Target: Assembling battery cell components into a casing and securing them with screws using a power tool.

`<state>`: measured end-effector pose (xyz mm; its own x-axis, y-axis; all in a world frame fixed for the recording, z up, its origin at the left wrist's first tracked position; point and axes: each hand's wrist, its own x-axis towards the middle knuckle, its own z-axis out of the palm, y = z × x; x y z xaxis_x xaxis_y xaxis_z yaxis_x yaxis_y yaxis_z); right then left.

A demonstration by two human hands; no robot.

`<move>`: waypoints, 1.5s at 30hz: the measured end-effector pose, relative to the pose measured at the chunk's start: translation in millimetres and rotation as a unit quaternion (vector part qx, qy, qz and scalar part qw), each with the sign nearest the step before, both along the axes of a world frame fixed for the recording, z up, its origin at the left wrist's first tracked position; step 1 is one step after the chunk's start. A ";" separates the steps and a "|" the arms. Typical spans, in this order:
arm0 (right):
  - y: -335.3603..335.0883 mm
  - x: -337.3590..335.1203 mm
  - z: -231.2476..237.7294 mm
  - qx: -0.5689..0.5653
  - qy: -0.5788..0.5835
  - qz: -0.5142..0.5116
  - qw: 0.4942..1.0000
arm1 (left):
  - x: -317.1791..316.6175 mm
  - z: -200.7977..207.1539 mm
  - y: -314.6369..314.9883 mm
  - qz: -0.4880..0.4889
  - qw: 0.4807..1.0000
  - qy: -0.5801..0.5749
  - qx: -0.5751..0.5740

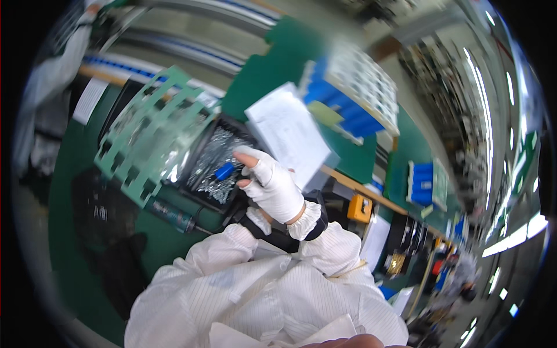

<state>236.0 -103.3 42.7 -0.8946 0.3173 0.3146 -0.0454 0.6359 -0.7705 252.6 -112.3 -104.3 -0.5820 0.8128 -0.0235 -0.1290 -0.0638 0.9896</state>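
My right hand, in a white glove with bare fingertips, reaches left over the near edge of a black bin. Its thumb and forefinger are apart, with nothing visible between them. Small metal fasteners fill the bin, and a blue block-like piece lies on them, close to my right fingertips. My left hand is mostly hidden beneath the right one; only its wrist area shows, so its fingers cannot be made out. Left of the bin is a green slotted plate. A powered screwdriver lies by the bin's near side.
White paper sheets lie beyond my hands. A blue rack with a white perforated top stands behind them. An orange-yellow device sits at right. Black cloth-like material lies at left. Another person's white sleeve shows at far left.
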 end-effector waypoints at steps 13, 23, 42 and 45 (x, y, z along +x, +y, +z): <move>38.3 337.0 -35.4 0.186 -0.291 -0.633 0.693 | 31.4 69.6 -37.3 -0.054 0.994 0.073 0.055; 35.8 431.6 -19.4 0.101 -0.244 -0.726 0.635 | 141.8 83.0 0.8 -0.373 0.903 0.215 -0.009; 52.9 342.8 16.9 0.115 -0.067 -0.531 0.837 | 178.6 68.8 50.4 -0.590 0.775 -0.089 -0.209; 86.1 274.5 28.9 0.115 -0.090 -0.465 0.873 | 120.5 77.7 31.6 -0.516 0.827 -0.093 -0.203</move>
<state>510.5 -17.3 71.5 -0.3250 0.8797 0.3471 0.6813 0.4724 -0.5592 373.1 -80.7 -26.6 0.4601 0.7785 -0.4270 -0.0598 0.5070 0.8599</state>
